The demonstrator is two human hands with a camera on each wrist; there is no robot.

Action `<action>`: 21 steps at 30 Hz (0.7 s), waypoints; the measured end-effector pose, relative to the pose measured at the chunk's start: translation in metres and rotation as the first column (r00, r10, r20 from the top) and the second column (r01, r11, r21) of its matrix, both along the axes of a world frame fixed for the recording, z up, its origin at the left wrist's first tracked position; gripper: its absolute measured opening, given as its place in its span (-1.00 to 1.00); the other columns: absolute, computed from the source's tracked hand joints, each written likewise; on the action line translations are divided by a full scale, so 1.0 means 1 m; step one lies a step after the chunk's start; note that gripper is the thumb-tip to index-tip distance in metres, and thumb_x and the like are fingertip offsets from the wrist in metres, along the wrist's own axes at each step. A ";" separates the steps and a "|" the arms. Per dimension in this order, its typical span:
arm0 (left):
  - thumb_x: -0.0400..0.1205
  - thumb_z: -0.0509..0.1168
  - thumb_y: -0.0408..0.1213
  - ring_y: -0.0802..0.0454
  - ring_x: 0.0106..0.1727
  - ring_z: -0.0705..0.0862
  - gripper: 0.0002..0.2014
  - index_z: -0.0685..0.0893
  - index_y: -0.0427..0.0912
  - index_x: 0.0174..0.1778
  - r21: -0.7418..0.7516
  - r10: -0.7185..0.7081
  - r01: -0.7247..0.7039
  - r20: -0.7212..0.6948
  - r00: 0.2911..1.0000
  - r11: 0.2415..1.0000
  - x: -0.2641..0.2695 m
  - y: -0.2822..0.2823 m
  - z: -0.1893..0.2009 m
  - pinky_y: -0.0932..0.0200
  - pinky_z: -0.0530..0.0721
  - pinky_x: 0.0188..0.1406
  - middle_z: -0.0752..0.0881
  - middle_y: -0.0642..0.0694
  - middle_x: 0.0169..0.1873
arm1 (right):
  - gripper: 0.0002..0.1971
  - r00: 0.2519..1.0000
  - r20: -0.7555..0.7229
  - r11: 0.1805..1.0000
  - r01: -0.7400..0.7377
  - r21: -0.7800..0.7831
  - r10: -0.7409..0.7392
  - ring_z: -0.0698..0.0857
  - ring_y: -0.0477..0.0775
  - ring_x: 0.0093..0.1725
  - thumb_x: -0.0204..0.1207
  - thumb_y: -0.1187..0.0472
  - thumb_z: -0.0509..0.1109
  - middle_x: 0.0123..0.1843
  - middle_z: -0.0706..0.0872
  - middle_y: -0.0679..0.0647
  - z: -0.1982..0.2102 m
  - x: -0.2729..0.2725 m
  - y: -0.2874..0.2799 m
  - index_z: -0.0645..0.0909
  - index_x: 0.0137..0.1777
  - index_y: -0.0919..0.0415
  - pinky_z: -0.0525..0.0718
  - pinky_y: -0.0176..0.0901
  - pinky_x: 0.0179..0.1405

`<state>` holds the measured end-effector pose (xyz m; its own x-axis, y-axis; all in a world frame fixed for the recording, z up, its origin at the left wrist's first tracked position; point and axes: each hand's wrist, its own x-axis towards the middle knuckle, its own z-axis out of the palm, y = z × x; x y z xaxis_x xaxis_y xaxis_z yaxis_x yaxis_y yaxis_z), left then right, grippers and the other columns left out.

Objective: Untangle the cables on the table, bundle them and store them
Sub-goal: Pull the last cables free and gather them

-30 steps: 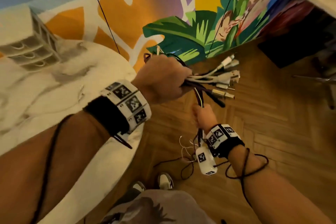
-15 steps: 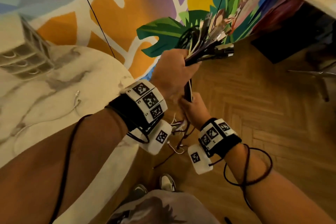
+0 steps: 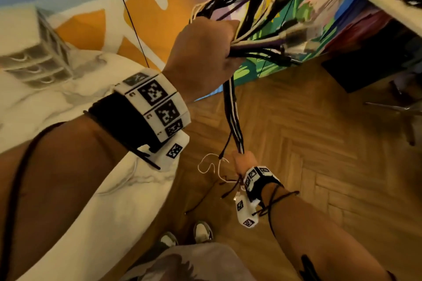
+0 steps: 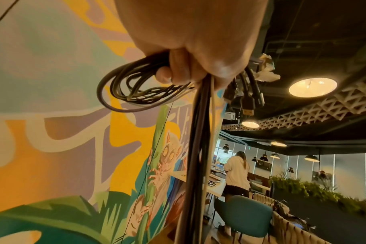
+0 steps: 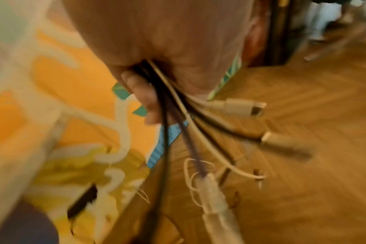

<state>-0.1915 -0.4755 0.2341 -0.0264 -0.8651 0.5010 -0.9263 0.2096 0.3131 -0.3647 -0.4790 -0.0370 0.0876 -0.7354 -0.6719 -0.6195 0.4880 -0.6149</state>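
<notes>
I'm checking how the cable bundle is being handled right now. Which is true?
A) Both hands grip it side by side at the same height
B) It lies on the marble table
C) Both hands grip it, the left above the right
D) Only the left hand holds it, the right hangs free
C: the left hand grips the cable bundle up high, while the right hand grips the strands lower down.

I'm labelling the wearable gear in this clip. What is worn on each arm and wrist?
Both forearms are bare, no sleeves. Each wrist carries a black strap under a white band of square black-and-white markers, with a white marker-tagged camera block hanging below. A thin black cable loops along each forearm.
</notes>
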 end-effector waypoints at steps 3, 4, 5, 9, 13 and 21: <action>0.56 0.28 -0.10 -0.08 -0.46 0.42 -0.73 0.55 -0.26 -0.30 -0.054 -0.011 0.007 -0.069 0.998 0.998 0.003 0.000 0.002 0.13 0.27 -0.48 0.55 -0.13 -0.48 | -0.60 0.994 0.025 0.994 0.110 -0.021 -0.110 0.57 0.09 -0.51 0.63 0.02 0.26 -0.54 0.60 0.09 -0.007 -0.002 -0.011 0.55 -0.38 0.25 0.62 -0.13 -0.39; 0.55 0.28 -0.13 -0.05 -0.48 0.35 -0.76 0.47 -0.19 -0.34 -0.077 -0.015 0.008 -0.088 0.996 0.997 0.003 0.000 0.006 0.23 0.19 -0.49 0.47 -0.08 -0.50 | -0.57 0.993 0.027 0.994 0.111 -0.018 -0.111 0.58 0.13 -0.50 0.62 -0.01 0.27 -0.56 0.61 0.09 -0.012 -0.003 -0.013 0.54 -0.38 0.28 0.65 0.01 -0.29; 0.54 0.28 -0.15 -0.02 -0.49 0.31 -0.78 0.44 -0.14 -0.35 -0.097 -0.014 0.006 -0.089 0.996 0.995 0.005 -0.001 0.009 0.27 0.12 -0.51 0.42 -0.05 -0.51 | -0.58 0.995 0.002 0.995 0.101 -0.014 -0.101 0.59 0.16 -0.48 0.61 -0.05 0.27 -0.53 0.62 0.11 -0.014 -0.004 -0.015 0.54 -0.32 0.29 0.65 0.07 -0.29; 0.54 0.29 -0.15 0.01 -0.45 0.30 -0.81 0.58 -0.21 -0.28 -0.113 -0.029 0.013 -0.135 0.990 0.994 0.005 -0.004 0.008 0.39 0.13 -0.52 0.43 0.01 -0.47 | -0.74 0.982 -0.190 0.994 -0.021 -0.110 0.000 0.63 0.15 -0.35 0.64 -0.05 0.24 -0.22 0.66 0.16 -0.007 -0.013 -0.024 0.57 -0.04 0.15 0.52 -0.16 -0.45; 0.56 0.32 -0.20 0.07 -0.46 0.38 -0.80 0.65 -0.29 -0.20 -0.091 -0.066 0.045 -0.243 0.968 0.995 -0.004 -0.006 -0.009 0.45 0.25 -0.52 0.51 0.02 -0.44 | -0.65 0.964 -0.191 0.963 -0.217 -0.161 0.185 0.70 0.17 0.05 0.47 0.05 0.45 0.02 0.70 0.07 -0.008 -0.020 -0.030 0.60 0.21 0.14 0.60 -0.10 -0.06; 0.54 0.36 -0.34 -0.12 -0.39 0.57 -0.88 0.60 -0.33 -0.17 0.198 0.033 0.026 -0.290 0.956 0.980 -0.027 -0.001 -0.083 0.23 0.23 -0.43 0.67 -0.20 -0.39 | -0.20 0.820 0.351 0.856 -0.289 -0.430 0.453 0.49 -0.08 0.41 0.23 0.34 0.57 0.43 0.51 0.00 0.079 0.004 -0.021 0.36 0.48 0.03 0.51 -0.13 0.37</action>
